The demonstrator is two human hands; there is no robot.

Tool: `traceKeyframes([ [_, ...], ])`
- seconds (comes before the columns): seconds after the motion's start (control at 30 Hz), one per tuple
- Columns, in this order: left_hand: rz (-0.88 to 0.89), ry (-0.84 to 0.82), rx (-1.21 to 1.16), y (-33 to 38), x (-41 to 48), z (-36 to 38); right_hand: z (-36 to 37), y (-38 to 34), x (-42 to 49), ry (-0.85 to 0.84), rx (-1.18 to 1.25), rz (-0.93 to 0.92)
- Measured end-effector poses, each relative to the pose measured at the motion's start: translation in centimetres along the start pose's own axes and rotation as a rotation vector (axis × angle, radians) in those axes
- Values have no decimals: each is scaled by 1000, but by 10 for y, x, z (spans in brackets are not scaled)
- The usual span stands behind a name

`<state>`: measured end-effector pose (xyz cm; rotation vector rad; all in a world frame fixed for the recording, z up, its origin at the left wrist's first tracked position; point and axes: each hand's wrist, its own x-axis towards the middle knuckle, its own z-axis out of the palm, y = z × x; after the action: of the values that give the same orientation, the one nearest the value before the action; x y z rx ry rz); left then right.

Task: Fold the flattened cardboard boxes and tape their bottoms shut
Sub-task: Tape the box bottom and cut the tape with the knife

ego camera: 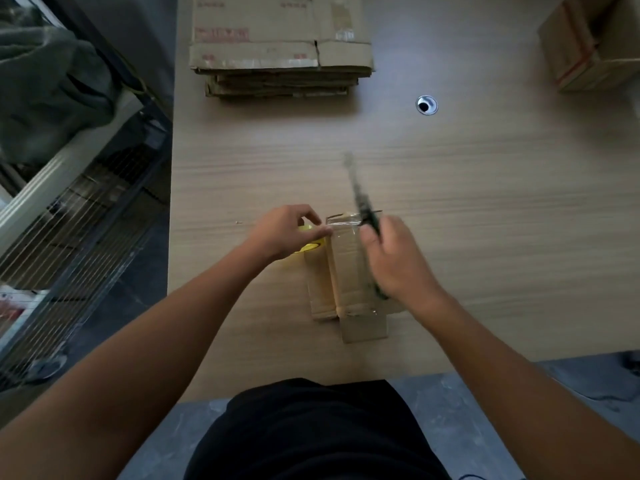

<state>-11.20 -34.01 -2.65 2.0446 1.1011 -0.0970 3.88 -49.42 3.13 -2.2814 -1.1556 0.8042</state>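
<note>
A small folded cardboard box (346,271) stands on the wooden table (485,209) in front of me, with clear tape along its top seam. My left hand (287,233) grips a yellow tape roll (311,242) at the box's left side. My right hand (394,261) grips a dark, blurred tool (360,195), likely scissors or a cutter, with its tip pointing away from me over the box's far edge. A stack of flattened cardboard boxes (280,50) lies at the far middle of the table.
Another folded box (588,46) sits at the far right corner. A round cable hole (426,105) is in the tabletop. A metal rack (79,209) with grey cloth (48,88) stands left of the table.
</note>
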Motion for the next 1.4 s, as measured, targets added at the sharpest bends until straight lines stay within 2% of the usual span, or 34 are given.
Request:
traceKeyframes([
  [0.07, 7, -1, 3, 3, -2, 2, 19, -7, -10, -127, -238, -65],
  [0.1, 17, -30, -28, 2, -5, 1, 26, -7, -14, -137, -319, -64],
  [0.17, 33, -131, -184, -3, -13, -8, 30, -8, -20, -120, -357, -30],
  [0.23, 37, -163, -256, -11, -23, -18, 31, -9, -22, -144, -369, -14],
  [0.43, -34, -14, 121, -6, -26, -10, 33, -9, -30, -266, -398, -8],
  [0.63, 8, 71, 112, 6, -50, -4, 30, -18, -29, -388, -529, 8],
  [0.7, 32, 105, 48, 9, -70, -7, 25, -19, -25, -396, -467, 3],
  [0.73, 39, 121, 15, 12, -81, -9, 20, -18, -24, -348, -388, -15],
  [0.83, 19, 127, -91, 24, -106, -8, -1, -8, -36, -62, -10, -105],
  [0.87, 5, 122, -133, 31, -111, -6, -8, -3, -40, -15, 97, -112],
  [0.93, -2, 100, -226, 48, -121, -1, -21, 7, -49, -101, 380, -56],
  [1.0, 35, 64, -299, 68, -133, 4, -31, 13, -58, -321, 729, 28],
  [1.03, 51, 49, -321, 79, -139, 6, -36, 16, -64, -415, 816, 57],
  [1.1, 62, 41, -341, 98, -152, 12, -43, 22, -72, -496, 821, 39],
  [1.2, 46, 66, -357, 120, -168, 26, -51, 32, -79, -452, 768, -54],
  [1.4, -40, 142, -223, 141, -193, 56, -61, 59, -79, -449, 691, -123],
])
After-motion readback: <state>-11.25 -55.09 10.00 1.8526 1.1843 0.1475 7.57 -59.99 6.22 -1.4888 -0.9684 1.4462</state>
